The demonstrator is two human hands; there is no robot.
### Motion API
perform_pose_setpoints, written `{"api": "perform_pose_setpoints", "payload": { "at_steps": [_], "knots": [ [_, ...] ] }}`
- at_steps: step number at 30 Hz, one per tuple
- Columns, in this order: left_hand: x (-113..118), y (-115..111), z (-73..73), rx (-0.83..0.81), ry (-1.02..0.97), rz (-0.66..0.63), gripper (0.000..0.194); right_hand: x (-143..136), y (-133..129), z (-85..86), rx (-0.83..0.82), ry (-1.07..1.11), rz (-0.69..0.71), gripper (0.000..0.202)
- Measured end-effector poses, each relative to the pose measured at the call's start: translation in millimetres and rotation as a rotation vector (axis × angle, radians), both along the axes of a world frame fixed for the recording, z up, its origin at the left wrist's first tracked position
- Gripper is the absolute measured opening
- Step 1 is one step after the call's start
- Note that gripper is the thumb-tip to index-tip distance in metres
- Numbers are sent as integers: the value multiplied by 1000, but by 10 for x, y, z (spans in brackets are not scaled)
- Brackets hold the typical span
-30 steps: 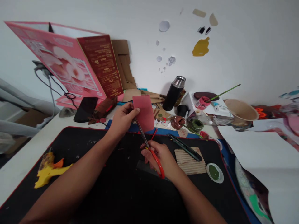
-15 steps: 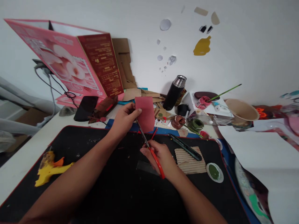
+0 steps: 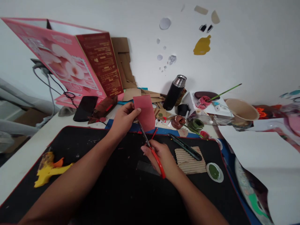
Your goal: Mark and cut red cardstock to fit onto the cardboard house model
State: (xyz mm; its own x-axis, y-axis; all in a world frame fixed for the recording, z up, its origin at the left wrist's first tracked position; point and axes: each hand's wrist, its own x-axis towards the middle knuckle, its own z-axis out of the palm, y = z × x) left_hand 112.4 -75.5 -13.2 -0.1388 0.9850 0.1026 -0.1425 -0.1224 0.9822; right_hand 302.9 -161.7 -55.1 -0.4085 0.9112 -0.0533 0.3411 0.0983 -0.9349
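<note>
The rectangular pink paper sheet (image 3: 144, 113) is above the black, red-edged mat's (image 3: 112, 193) far edge, pinched in the left hand's (image 3: 125, 120) closed fingers. The right hand's (image 3: 159, 157) fingers curl round red-handled metal scissors (image 3: 157, 161) over the mat.

On the mat (image 3: 112, 200), the glue gun (image 3: 50, 172) lies left; right, the utility knife (image 3: 184, 146) lies partly on the corrugated cardboard (image 3: 192, 167), the dish (image 3: 221, 179) just beside. Behind the mat, the flask (image 3: 172, 95) stands between the shopping bag (image 3: 70, 62), left, and the bowl (image 3: 245, 111), right.
</note>
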Motion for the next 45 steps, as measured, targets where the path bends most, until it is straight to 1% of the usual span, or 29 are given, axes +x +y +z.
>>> {"api": "perform_pose_setpoints", "payload": {
  "at_steps": [6, 13, 19, 29, 35, 41, 45],
  "knots": [
    [0, -9, 3, 1, 17, 3, 20, 6, -3, 4, 22, -20, 1, 41],
    [4, -1, -1, 14, 9, 1, 19, 0, 7, 64, 67, -66, 1, 38],
    [2, -3, 8, 15, 20, -8, 19, 8, 8, 52, 77, -88, 0, 34],
    [-23, 2, 5, -19, 24, -29, 21, -2, 11, 81, 116, -101, 6, 37],
    [-34, 25, -41, -11, 6, -37, 23, 1, 3, 56, 113, -89, 10, 35],
    [-28, 2, 5, -18, 23, -36, 20, 4, 18, 32, 164, -114, -3, 28],
    [-19, -12, 25, -9, 31, -34, 20, -26, -5, -5, 190, -164, 9, 27]
  ]
}}
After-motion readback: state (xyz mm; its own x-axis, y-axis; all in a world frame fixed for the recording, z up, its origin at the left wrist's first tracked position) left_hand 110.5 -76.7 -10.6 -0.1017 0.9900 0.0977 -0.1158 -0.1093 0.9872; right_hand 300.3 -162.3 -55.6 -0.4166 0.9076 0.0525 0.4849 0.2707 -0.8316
